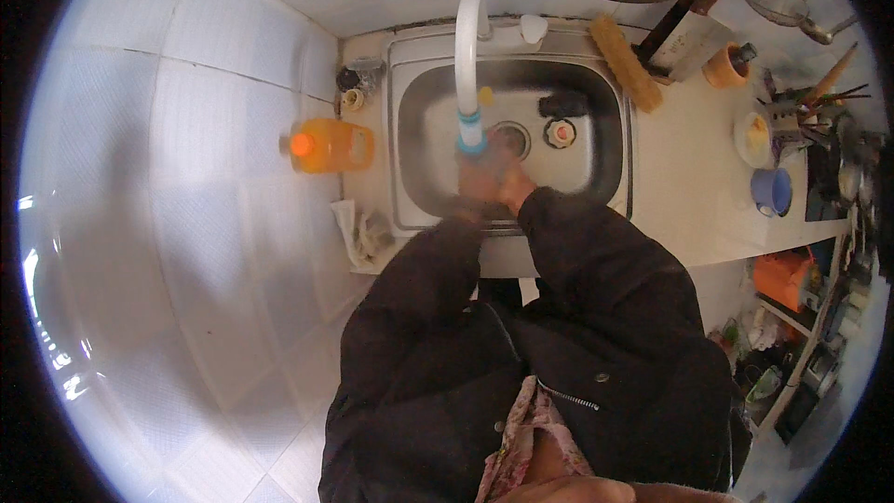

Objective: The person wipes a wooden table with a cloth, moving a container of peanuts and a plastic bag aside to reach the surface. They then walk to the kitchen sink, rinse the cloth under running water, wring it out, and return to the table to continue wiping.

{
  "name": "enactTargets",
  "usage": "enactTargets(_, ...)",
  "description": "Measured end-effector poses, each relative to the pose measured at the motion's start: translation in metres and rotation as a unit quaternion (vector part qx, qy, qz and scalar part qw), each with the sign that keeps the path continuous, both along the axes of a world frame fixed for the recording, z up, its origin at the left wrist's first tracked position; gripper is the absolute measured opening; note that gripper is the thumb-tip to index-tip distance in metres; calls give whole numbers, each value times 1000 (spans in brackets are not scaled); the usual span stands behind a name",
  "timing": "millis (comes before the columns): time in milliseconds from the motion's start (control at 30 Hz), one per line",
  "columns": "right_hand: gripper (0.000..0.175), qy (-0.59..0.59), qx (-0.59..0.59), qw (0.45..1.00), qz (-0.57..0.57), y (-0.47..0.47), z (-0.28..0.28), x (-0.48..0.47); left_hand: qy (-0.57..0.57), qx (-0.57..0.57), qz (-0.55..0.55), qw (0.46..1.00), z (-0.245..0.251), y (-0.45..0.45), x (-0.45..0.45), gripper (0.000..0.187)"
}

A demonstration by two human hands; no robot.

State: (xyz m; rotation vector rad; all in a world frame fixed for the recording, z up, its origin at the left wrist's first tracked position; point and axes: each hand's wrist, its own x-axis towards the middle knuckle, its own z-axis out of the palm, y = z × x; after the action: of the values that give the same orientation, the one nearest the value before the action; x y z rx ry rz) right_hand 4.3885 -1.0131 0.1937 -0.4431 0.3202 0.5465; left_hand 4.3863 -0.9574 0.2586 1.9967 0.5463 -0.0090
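Note:
My left hand (pixel 477 180) and my right hand (pixel 515 181) are close together, low in a stainless steel sink (pixel 433 188), just below the blue-ringed tip of a white curved faucet (pixel 466 56). Both hands are blurred and partly hidden by the faucet tip, so whether they hold anything cannot be told. The sink drain (pixel 515 141) lies just beyond them. To its right in the basin are a round white strainer-like piece (pixel 560 133) and a dark object (pixel 563 105). A small yellow piece (pixel 485 95) lies behind the faucet.
An orange-yellow liquid bottle (pixel 335 145) and a crumpled cloth (pixel 364 237) are left of the sink. On the right are a tan brush (pixel 626 66), a cleaver (pixel 688 45), an orange pot (pixel 726 66), a blue mug (pixel 771 190) and a utensil holder (pixel 783 120).

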Motion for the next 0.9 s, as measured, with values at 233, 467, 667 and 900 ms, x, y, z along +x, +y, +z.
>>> enactTargets(233,58,94,111,989,-39,1,14,5,-144,-147,-216,955,13,19,-5,55)
enactTargets(467,55,49,-20,997,62,-5,23,3,-28,88,26,995,-70,62,24,39)
enactTargets(667,41,146,23,989,2,-9,15,2,26,57,-178,982,-101,90,30,30)
enactTargets(900,37,23,-66,994,-83,-16,1,-6,-187,33,-294,937,-10,26,-18,35)
